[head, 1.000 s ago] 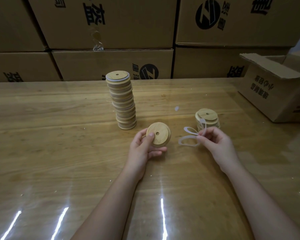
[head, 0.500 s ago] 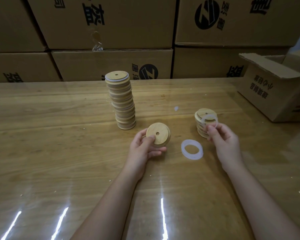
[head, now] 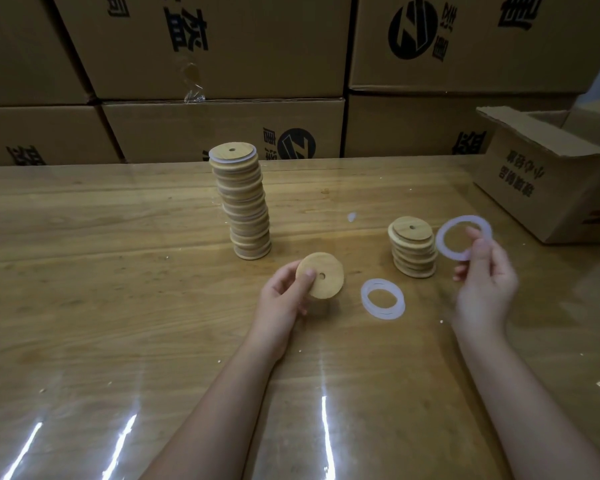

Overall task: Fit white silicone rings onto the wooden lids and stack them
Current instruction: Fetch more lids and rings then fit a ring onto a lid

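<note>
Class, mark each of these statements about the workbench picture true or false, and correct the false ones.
1. The left hand holds a wooden lid. True.
2. The right hand is empty. False: it pinches a white ring.
3. The tall stack stands left of the short stack. True.
4. Nothing white lies on the table. False: a loose ring lies flat on it, between the held lid and the short stack.
5. The carton at the right has an open flap. True.
</note>
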Demonstrator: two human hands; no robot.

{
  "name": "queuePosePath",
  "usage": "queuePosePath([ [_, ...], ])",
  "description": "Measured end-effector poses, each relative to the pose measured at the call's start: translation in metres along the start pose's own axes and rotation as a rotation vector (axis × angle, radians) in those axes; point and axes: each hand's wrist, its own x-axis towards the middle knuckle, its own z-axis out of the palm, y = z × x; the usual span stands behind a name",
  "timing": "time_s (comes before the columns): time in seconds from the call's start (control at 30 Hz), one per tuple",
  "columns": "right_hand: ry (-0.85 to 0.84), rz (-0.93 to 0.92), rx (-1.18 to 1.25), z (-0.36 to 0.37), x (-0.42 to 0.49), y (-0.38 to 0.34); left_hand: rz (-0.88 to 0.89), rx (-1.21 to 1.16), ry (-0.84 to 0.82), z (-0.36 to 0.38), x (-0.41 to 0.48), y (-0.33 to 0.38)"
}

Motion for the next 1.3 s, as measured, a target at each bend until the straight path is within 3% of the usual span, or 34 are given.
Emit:
queuePosePath([
  [0.3, -0.491, 0.071, 0.081, 0.02, -0.027, -0.003, -0.049, -0.118, -0.067, 0.0, -0.001, 0.004],
  [0.47, -0.688, 0.113, 0.063, 0.029, -0.043, -0.001, -0.099, -0.065, -0.063, 0.003, 0.0, 0.003],
  [0.73, -0.721, 0.116, -0.037, 0.034, -0.053, 0.012, -0.057, -0.044, -0.175, 0.005, -0.004, 0.003],
  [0.93, -0.699, 0.16, -0.109, 0.033, -0.051, 0.014, 0.061, 0.142, -0.182, 0.009, -0.008, -0.001],
  [1.13, -0.687, 0.136, -0.12, 0.032, -0.051, 0.017, 0.085, 0.159, -0.179, 0.009, -0.008, -0.001],
  [1.3, -0.668, -0.033, -0.178, 0.033, -0.05, 0.015, 0.149, 0.25, -0.176, 0.01, -0.008, -0.004],
])
